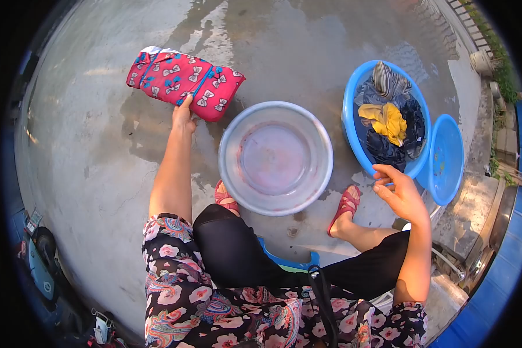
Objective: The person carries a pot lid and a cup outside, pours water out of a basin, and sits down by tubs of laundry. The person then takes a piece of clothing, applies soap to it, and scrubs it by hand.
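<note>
My left hand (184, 118) is closed on the near edge of a plump red bag (177, 80) with a white bow print and blue trim, held out to the left; some white shows at its far end. What is in it is hidden. My right hand (399, 194) is raised near the blue tub (350, 119), its fingers loosely bent and apart, holding nothing. Clothes fill that tub, among them a yellow cloth (388, 122), dark garments (383, 149) and a striped piece (391, 80). Between my feet and the far ground stands a pale round basin (232, 182) with a little cloudy liquid.
A smaller blue basin (448, 156) leans beside the tub at right. Wet patches mark the concrete ground (93, 116). My sandalled feet are just before the pale basin. A scooter (40, 269) is parked at lower left; bricks and a curb (475, 226) run along the right.
</note>
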Motion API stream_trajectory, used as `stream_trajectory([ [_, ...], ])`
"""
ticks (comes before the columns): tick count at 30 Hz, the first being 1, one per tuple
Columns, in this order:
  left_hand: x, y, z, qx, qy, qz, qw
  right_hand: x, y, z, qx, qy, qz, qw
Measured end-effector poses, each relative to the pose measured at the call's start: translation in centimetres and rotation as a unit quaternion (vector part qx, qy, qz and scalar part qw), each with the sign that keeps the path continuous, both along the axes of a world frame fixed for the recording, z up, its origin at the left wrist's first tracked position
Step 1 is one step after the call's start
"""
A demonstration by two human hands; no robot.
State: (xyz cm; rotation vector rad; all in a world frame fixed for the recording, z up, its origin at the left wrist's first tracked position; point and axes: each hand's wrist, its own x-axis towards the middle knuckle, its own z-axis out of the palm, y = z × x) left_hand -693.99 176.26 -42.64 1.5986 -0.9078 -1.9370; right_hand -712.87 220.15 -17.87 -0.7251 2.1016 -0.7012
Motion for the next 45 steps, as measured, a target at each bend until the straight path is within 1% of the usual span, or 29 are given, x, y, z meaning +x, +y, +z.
stream_trajectory([
  [1,-0.2,-0.8,-0.8,0.017,0.029,0.032,0.999,-0.1,0.0,-0.1,0.009,0.015,0.005,1.000],
  [3,-0.1,-1.0,-1.1,0.025,0.096,0.053,0.994,-0.4,0.0,-0.3,0.021,0.014,-0.009,1.000],
  [5,1.2,-1.6,-0.9,0.028,0.071,0.036,0.996,-0.8,0.1,-0.3,0.041,0.009,-0.030,0.999],
  [7,5.2,-4.1,-2.6,0.028,0.173,-0.024,0.984,-1.1,0.6,-0.5,0.049,0.030,-0.030,0.998],
  [8,6.9,-4.3,-1.2,0.032,0.174,-0.030,0.984,-1.1,0.7,-0.4,0.041,0.031,-0.024,0.998],
  [9,9.2,-5.5,-1.6,0.038,0.136,-0.021,0.990,-1.1,0.8,-0.4,0.029,0.031,-0.013,0.999],
  [11,13.8,-7.2,0.4,0.058,0.040,-0.017,0.997,-1.0,0.8,-0.4,0.034,0.023,-0.015,0.999],
  [13,19.8,-9.4,0.0,0.011,-0.038,-0.071,0.997,-0.8,0.7,-0.3,0.052,0.021,-0.014,0.998],
  [15,23.6,-7.9,1.5,-0.023,-0.044,-0.126,0.991,-0.9,0.9,-0.3,0.070,0.026,-0.018,0.997],
  [16,24.5,-6.4,2.5,0.004,-0.034,-0.113,0.993,-0.8,1.2,-0.6,0.052,0.039,-0.005,0.998],
  [17,26.5,-5.9,2.2,0.055,-0.018,-0.118,0.991,-0.8,1.7,-0.7,0.037,0.055,0.005,0.998],
  [19,27.9,-4.2,2.5,0.070,-0.051,-0.103,0.991,-1.1,2.0,-0.6,0.046,0.070,0.020,0.996],
  [20,29.2,-3.9,1.9,0.050,-0.068,-0.104,0.991,-1.3,2.2,-0.8,0.028,0.089,0.044,0.995],
  [21,29.9,-3.7,1.5,0.027,-0.088,-0.101,0.991,-1.4,2.4,-0.9,0.032,0.099,0.035,0.994],
  [22,29.8,-3.3,1.7,0.024,-0.078,-0.105,0.991,-1.3,2.6,-1.2,0.022,0.108,0.051,0.993],
  [24,29.8,-3.2,2.8,-0.059,-0.222,-0.165,0.959,-1.4,2.6,-0.9,0.027,0.094,0.067,0.993],
  [25,29.8,-3.3,2.9,-0.064,-0.221,-0.167,0.959,-1.4,2.8,-0.9,0.023,0.097,0.064,0.993],
  [26,30.1,-3.8,2.2,-0.133,-0.354,-0.184,0.907,-1.5,3.2,-1.0,0.027,0.093,0.082,0.992],
  [27,29.9,-4.6,1.4,-0.200,-0.476,-0.195,0.834,-1.6,3.5,-1.1,0.032,0.092,0.099,0.990],
  [28,29.1,-4.9,2.2,-0.251,-0.506,-0.233,0.791,-1.6,3.9,-1.1,0.028,0.098,0.092,0.991],
  [29,28.1,-5.2,2.7,-0.260,-0.502,-0.235,0.791,-1.7,4.2,-1.3,0.031,0.100,0.104,0.989],
  [31,24.7,-5.5,5.0,-0.359,-0.545,-0.253,0.714,-1.7,4.9,-1.7,0.032,0.107,0.106,0.988],
  [33,19.4,-4.0,8.6,-0.409,-0.426,-0.260,0.764,-1.7,5.2,-2.0,0.019,0.095,0.121,0.988],
  [35,15.8,-4.4,8.6,-0.426,-0.255,-0.328,0.804,-1.5,5.6,-1.9,0.022,0.070,0.114,0.991],
  [37,8.9,3.0,14.4,-0.354,-0.192,-0.388,0.829,-1.6,5.9,-2.6,0.013,0.071,0.147,0.986],
  [39,5.0,7.9,15.7,-0.289,-0.166,-0.419,0.844,-2.1,5.7,-3.2,0.022,0.069,0.169,0.983],
  [41,3.4,11.6,14.2,-0.268,-0.211,-0.486,0.805,-2.3,5.4,-3.9,0.034,0.068,0.190,0.979],
  [43,4.3,12.3,9.0,-0.300,-0.272,-0.580,0.707,-2.7,5.4,-4.6,0.048,0.082,0.191,0.977],
  [45,4.8,13.2,5.6,-0.256,-0.294,-0.631,0.671,-3.5,5.7,-5.2,0.062,0.072,0.182,0.979],
])
